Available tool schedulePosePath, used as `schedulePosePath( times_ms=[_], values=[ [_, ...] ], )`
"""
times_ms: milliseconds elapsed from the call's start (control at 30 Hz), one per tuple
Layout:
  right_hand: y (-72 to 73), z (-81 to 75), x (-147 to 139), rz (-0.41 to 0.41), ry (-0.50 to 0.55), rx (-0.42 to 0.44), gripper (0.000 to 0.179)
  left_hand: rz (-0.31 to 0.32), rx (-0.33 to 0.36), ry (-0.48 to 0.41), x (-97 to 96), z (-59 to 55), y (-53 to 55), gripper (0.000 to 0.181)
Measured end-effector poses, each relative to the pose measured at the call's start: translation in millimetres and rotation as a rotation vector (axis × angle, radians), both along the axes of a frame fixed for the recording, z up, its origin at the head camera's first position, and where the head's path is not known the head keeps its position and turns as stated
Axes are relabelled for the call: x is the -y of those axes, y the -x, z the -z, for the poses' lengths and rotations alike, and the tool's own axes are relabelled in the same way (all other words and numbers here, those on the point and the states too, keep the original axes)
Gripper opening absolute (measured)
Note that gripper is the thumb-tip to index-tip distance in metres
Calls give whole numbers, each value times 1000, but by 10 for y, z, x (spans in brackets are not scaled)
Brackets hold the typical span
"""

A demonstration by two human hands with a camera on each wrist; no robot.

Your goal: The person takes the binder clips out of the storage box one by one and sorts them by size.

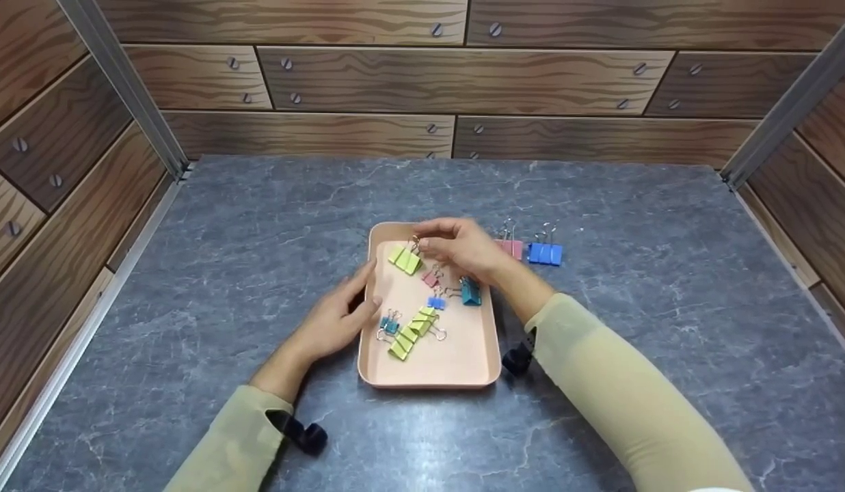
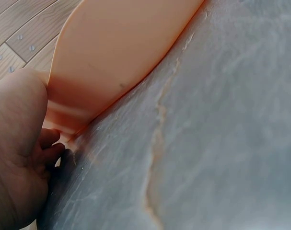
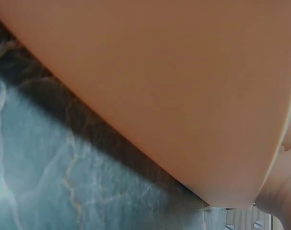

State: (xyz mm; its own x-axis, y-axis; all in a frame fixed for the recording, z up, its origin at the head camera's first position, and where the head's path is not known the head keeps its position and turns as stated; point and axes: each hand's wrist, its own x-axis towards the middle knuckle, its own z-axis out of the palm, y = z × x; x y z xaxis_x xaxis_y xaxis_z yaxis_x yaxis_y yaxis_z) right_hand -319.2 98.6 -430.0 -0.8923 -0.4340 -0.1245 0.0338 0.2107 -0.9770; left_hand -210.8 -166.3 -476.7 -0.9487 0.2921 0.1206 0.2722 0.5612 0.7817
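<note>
A shallow peach tray (image 1: 457, 359) lies lengthwise before me. My left hand (image 1: 327, 324) holds its left wall, thumb over the rim; the left wrist view shows fingers low against the outside. Over the tray's far end, my right hand (image 1: 469, 251) pinches the wire handle of a yellow-green binder clip (image 1: 404, 260). Also in the tray are a small pink clip (image 1: 431, 277), a small blue clip (image 1: 436, 303), a larger teal clip (image 1: 471, 292), a small teal clip (image 1: 390, 325) and more yellow-green clips (image 1: 403, 341) near the middle.
Right of the tray, on the grey marbled table (image 1: 634, 307), stand a pink binder clip (image 1: 511, 247), partly behind my right hand, and a blue binder clip (image 1: 545, 254). Wood-patterned walls (image 1: 463, 82) enclose the back and sides.
</note>
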Motion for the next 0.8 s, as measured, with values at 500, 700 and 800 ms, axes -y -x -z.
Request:
schedulePosePath(
  times_ms=[500,700,800],
  values=[
    [0,-14,-1,-61,-80,7,36,4,7,-8,-12,-2,2,69],
    [9,-4,-4,-72,-90,8,35,2,10,-6,-14,-4,-3,68],
    [10,1,-3,-73,-81,8,35,1,6,-4,-12,2,-4,68]
  ],
)
